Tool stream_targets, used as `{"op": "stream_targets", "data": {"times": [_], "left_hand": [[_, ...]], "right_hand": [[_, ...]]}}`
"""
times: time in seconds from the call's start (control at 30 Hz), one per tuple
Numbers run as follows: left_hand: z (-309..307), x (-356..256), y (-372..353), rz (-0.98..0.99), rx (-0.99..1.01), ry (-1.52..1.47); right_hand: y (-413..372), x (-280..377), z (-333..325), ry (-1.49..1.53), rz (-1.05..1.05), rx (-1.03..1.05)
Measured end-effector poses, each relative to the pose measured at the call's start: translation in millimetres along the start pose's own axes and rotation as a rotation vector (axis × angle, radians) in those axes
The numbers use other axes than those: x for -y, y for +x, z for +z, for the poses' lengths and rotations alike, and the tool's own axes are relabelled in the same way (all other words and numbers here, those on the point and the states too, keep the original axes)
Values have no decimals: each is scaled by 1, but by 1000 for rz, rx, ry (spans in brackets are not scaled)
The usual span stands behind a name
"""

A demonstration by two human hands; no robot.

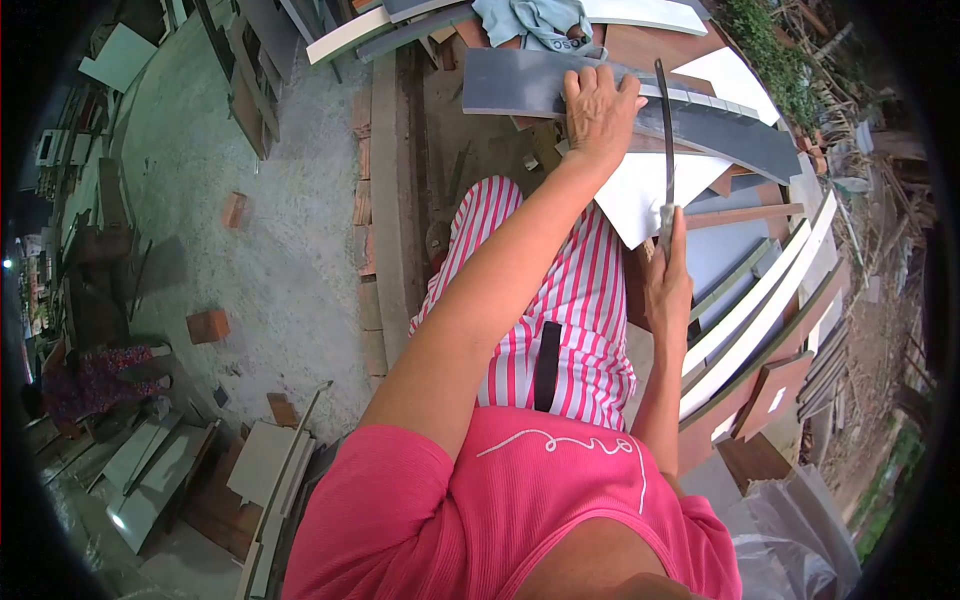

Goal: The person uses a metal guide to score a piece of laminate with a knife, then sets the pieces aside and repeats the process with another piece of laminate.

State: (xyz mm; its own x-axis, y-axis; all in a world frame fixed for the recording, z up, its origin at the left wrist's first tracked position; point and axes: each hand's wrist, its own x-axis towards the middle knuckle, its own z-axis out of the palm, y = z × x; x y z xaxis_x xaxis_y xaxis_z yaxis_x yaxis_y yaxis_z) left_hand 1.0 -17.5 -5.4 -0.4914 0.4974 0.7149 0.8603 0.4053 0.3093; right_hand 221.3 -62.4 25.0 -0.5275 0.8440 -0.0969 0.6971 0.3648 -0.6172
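Observation:
My left hand (600, 115) presses on a long grey board (515, 82), its fingers curled over the board's pale edge. In my right hand (668, 290) is a machete (670, 150) with a long, narrow, dark blade, the fingers wrapped round its handle. The blade points away from me and crosses over the grey board in this view, just right of my left hand. A white panel (640, 195) with a pointed corner lies below the board, near my knees.
Stacked boards and white strips (770, 310) lie to my right. A light blue cloth (535, 22) rests on panels at the far side. Bricks (208, 326) sit on the concrete floor (290, 230) at left. Another person (90, 385) in patterned clothes is at the far left.

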Motion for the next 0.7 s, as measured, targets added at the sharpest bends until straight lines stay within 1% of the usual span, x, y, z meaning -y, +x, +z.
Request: {"op": "stream_targets", "data": {"times": [0.13, 0.2, 0.23, 0.3, 0.37, 0.47, 0.53, 0.6, 0.63, 0.7], "left_hand": [[1, -1, 0, -4, 12, 2], [1, 0, 0, 3, 14, -7], [0, 0, -1, 2, 13, -4], [-1, 0, 0, 6, 18, 0], [-2, -2, -1, -2, 11, -1], [-4, -2, 3, -26, -5, 17], [-3, -2, 2, -41, -7, 24], [-1, 1, 1, -22, -2, -6], [0, 1, -1, -19, 4, -14], [0, 1, 1, -7, -18, 1]], "right_hand": [[-18, -7, -2, 37, 57, 7], [-5, -8, 0, 2, -59, -52], [5, -4, -1, 3, -61, -51], [33, 14, -7, 13, -55, 21], [61, 31, -3, 51, -65, 4], [74, 39, 1, 105, -86, -7], [72, 36, 2, 113, -85, -4], [61, 26, 5, 115, -166, -40], [51, 23, 4, 113, -157, -45], [27, 18, -2, 57, -41, 16]]}}
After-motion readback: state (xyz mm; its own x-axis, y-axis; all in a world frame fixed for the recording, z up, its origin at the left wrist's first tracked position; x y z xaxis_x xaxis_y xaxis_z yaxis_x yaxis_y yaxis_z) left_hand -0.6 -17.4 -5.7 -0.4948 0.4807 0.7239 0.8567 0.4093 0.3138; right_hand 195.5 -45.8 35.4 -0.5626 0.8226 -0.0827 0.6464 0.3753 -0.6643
